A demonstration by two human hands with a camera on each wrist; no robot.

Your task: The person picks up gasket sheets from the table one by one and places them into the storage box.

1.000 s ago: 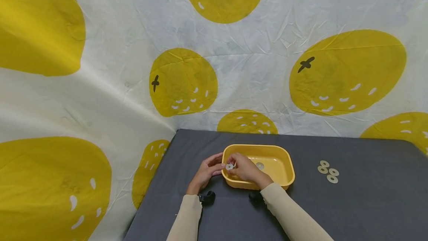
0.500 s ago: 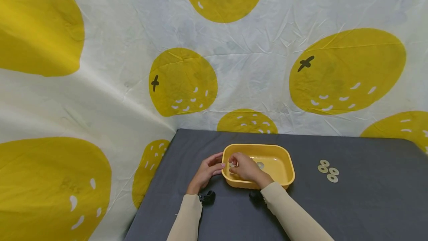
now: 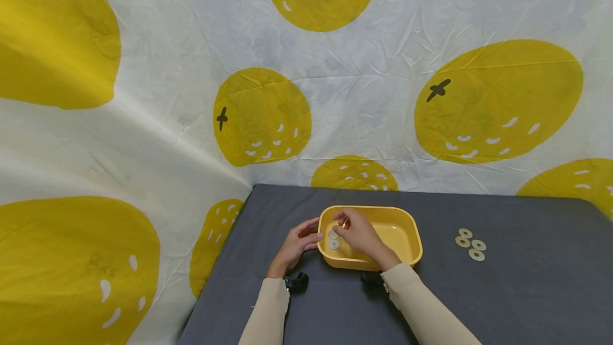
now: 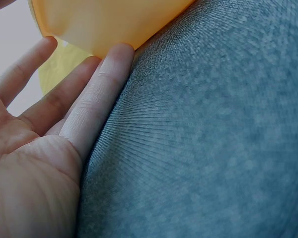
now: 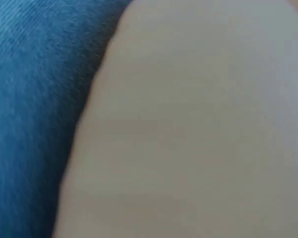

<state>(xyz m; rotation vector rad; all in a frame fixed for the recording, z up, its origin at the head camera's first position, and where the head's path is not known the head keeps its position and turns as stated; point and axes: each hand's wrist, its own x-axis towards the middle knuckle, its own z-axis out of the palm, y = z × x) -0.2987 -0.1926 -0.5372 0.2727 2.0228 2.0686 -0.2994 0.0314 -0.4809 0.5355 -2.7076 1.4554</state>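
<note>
My left hand (image 3: pixel 294 246) lies against the left end of a yellow plastic basin (image 3: pixel 415 238), its thumb at the rim. In the left wrist view its fingers (image 4: pixel 97 99) are extended, fingertips touching the outer wall of the basin. My right hand (image 3: pixel 358 232) is over the basin, fingers loosely bent and thumb apart from them, with nothing visible between. Just left of its thumb, a flat washer (image 3: pixel 333 244) lies on the basin floor, with another washer (image 3: pixel 333 235) behind it, partly overlapped by the thumb. The right wrist view is filled by a blurred, pale surface.
Several flat washers (image 3: pixel 476 255) lie grouped on the dark grey tablecloth (image 3: pixel 536 270) to the right of the basin. A white cloth (image 3: pixel 364 111) printed with yellow fruit hangs behind and to the left of the table. A black wrist device (image 3: pixel 297 283) is on the left wrist.
My right hand has let go of a washer at the basin's left end and moved up and right. It now covers the spot where a washer showed mid-basin. My left hand stayed put.
</note>
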